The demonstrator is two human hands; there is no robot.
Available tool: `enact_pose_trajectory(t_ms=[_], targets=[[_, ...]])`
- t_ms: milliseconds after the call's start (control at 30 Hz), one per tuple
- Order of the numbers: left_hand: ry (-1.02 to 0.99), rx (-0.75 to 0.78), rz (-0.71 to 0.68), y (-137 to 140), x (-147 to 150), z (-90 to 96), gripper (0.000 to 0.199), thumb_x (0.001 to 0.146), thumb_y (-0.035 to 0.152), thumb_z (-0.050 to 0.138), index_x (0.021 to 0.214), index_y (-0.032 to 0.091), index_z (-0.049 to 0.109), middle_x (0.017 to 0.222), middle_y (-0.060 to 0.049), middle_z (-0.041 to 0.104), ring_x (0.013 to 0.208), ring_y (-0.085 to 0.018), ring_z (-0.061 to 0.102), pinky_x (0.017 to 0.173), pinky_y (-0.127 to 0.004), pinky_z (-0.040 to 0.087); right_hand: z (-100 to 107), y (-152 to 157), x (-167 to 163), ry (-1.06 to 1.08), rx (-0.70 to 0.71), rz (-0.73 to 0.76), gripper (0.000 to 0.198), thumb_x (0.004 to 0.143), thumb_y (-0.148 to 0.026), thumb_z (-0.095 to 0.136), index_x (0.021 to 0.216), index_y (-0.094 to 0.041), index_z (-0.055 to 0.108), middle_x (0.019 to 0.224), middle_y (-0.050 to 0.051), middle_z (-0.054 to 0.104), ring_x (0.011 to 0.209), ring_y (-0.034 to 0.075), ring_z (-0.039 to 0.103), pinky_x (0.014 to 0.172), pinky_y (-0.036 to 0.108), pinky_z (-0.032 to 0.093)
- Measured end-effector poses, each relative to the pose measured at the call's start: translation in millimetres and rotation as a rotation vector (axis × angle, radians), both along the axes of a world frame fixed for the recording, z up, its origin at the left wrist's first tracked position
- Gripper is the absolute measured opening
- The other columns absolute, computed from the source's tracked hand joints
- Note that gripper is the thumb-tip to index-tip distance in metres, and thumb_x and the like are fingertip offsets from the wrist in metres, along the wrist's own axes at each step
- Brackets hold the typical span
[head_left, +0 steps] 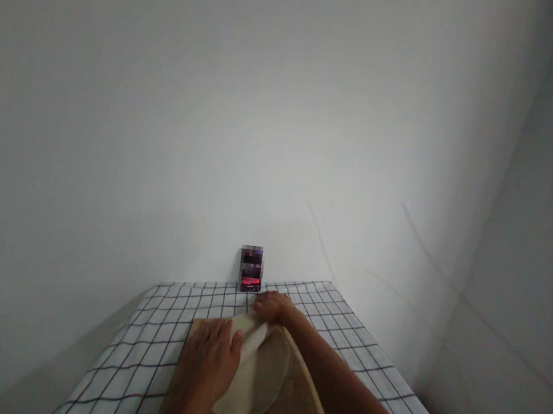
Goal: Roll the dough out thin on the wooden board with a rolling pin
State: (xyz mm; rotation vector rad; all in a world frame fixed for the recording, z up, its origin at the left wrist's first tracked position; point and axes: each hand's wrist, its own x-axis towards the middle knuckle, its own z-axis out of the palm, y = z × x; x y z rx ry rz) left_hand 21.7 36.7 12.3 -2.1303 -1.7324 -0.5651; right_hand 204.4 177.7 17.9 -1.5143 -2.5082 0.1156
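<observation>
A pale rolling pin (254, 342) lies slantwise across a thin, rounded sheet of dough (259, 386). My left hand (214, 354) rests palm down at the pin's near end, its fingers stretched forward and its thumb beside the pin. That end of the pin is hidden under the hand. At the far end, my right hand (271, 307) reaches across with bent fingers closed over the pin, covering its tip. Beneath the dough is a wooden board (301, 398), partly covered by my left hand and forearm.
A phone (251, 270) with a lit screen stands upright against the white wall (285, 134) behind the table. A white cloth with dark grid lines (138, 351) covers the table. Another wall (526, 264) rises on the right.
</observation>
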Motion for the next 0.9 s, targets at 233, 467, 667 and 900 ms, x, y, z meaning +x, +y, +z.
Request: enact_pose_trajectory(t_ms=[233,467,667,900], targets=[[-0.023,0.015,0.031,-3.2,7.8,-3.2,0.043,0.101,0.038,0.037,0.124,0.017,0.066,0.127,-0.013,0.069,0.121,-0.031,0.058,0.102,-0.049,0.043,-8.8,-28.4,21.2,0.053,0.006,-0.058,0.055,0.104,-0.047,0.022,0.112,-0.025,0.072,0.123,0.007,0.071,0.117,0.024,0.063,0.095,0.036,0.046],[-0.038,0.067,0.017,-13.4,23.3,-23.2,0.053,0.100,0.045,0.039,0.131,0.012,0.065,0.139,-0.016,0.062,0.134,-0.040,0.050,0.111,-0.064,0.032,-19.8,-83.5,49.8,0.160,0.103,-0.090,0.052,0.105,-0.038,0.024,0.129,-0.018,0.066,0.142,0.010,0.059,0.143,0.024,0.041,0.116,0.040,0.034],[-0.069,0.098,-0.124,-34.6,25.9,-38.4,0.047,0.100,0.045,0.041,0.133,0.020,0.064,0.145,-0.008,0.059,0.140,-0.034,0.045,0.115,-0.059,0.034,-50.9,-143.0,76.2,0.315,0.291,-0.078,0.052,0.105,-0.042,0.029,0.144,-0.017,0.054,0.152,0.014,0.048,0.146,0.028,0.035,0.118,0.050,0.036],[-0.104,0.042,-0.176,-42.2,23.9,-40.2,0.049,0.099,0.044,0.044,0.141,0.022,0.056,0.148,-0.005,0.056,0.140,-0.033,0.046,0.114,-0.058,0.037,-67.8,-152.5,86.4,0.273,0.329,-0.056,0.056,0.103,-0.050,0.038,0.152,-0.023,0.043,0.153,0.011,0.047,0.145,0.029,0.037,0.118,0.051,0.037]])
